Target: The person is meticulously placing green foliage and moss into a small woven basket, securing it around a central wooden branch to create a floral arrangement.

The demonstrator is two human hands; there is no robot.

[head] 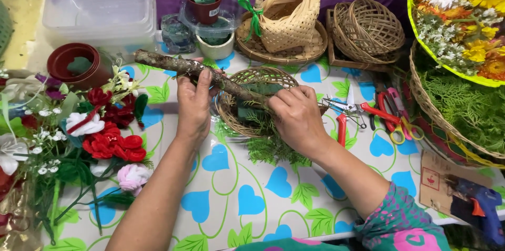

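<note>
My left hand [193,104] grips a rough brown branch [163,63] near its middle; the branch slants from upper left down to the right. My right hand [297,117] closes over the branch's lower end, above a small round wicker basket [263,75]. Inside the basket sits a block of dark green floral foam [246,111]. Green fern sprigs [273,151] lie beneath the basket's near edge.
Artificial red, white and pink flowers [105,140] lie at left. Red pruners and scissors [379,117] rest right of the basket. Behind stand a handled wicker basket [286,17], plastic tubs [100,9] and pots. Trays of flowers and greenery [463,24] fill the right; a blue glue gun [476,206] lies near the corner.
</note>
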